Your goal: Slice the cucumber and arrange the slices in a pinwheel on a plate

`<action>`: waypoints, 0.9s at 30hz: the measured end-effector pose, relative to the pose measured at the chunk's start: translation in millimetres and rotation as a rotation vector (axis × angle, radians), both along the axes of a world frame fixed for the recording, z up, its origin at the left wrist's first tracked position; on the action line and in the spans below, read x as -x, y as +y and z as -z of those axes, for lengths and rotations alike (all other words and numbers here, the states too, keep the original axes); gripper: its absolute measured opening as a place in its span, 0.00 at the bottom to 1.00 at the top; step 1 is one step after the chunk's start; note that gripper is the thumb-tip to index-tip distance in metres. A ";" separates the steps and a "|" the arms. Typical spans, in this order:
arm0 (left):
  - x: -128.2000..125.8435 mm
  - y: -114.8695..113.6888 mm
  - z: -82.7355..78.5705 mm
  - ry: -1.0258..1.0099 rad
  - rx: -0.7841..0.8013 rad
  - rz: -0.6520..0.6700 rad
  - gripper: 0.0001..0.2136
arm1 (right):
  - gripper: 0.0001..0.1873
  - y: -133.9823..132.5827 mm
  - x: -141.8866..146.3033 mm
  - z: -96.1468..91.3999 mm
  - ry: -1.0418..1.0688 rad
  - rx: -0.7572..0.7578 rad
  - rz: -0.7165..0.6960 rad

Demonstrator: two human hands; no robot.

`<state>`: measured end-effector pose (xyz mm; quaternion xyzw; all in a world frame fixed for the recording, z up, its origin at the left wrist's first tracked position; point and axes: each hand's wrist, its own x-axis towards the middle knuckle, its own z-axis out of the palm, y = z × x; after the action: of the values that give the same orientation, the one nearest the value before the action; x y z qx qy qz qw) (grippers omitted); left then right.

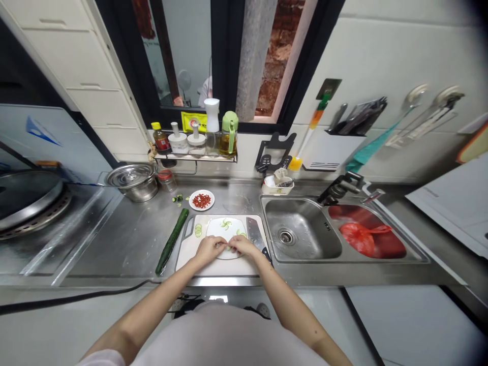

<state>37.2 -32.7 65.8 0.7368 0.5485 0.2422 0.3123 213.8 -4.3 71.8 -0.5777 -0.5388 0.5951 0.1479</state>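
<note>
a steel kitchen table [125,239] is seen from above. at the far left a large round pan [26,195] sits on the stove, and a lidded steel pot [131,180] stands further back. a whole cucumber [172,240], uncut, lies on the table just beside the left edge of a pale cutting board [229,268]. behind the board are a few cut-off ends [178,198] and a small dish of red chilli pieces [202,200]. a short row of loose slices [198,230] lies on the board's left part. a white plate [218,233] rests in the middle of the board, with a small fan of slices [226,222] laid on its far side. the left hand [208,249] and the right hand [243,245] meet at the plate's near rim, fingers curled. a cucumber slice [229,247] appears to be pinched between the fingertips of both, though it is too small for certainty. a cleaver [254,234] lies untouched along the board's right edge. further right are a sink [305,249] and a red bag [362,238] in the second basin. the plating is judged to be at an early stage: most of the plate is bare, loose slices remain on the board, and one cucumber is not yet cut.
</note>
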 end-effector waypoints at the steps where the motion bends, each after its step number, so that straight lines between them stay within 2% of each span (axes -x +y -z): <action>1: -1.1 0.2 1.4 0.015 -0.015 -0.014 0.10 | 0.04 0.2 0.3 1.0 0.001 0.018 -0.003; 7: -7.2 -1.7 15.6 0.095 -0.023 -0.123 0.11 | 0.07 3.1 2.4 10.2 -0.035 0.086 -0.039; 14: -9.0 -11.7 30.3 0.144 -0.021 -0.074 0.12 | 0.10 4.2 4.4 22.1 -0.138 0.083 -0.111; 21: -9.1 -15.6 34.3 0.160 -0.004 -0.090 0.11 | 0.12 3.9 10.4 27.6 -0.279 -0.001 -0.171; 27: -10.6 -15.8 38.7 0.220 -0.019 -0.113 0.10 | 0.04 -0.8 13.5 24.4 -0.422 -0.133 -0.173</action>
<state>47.8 -48.6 27.1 0.7299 0.6178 0.1822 0.2289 200.3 -5.1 47.4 -0.6298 -0.6434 0.4348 0.0182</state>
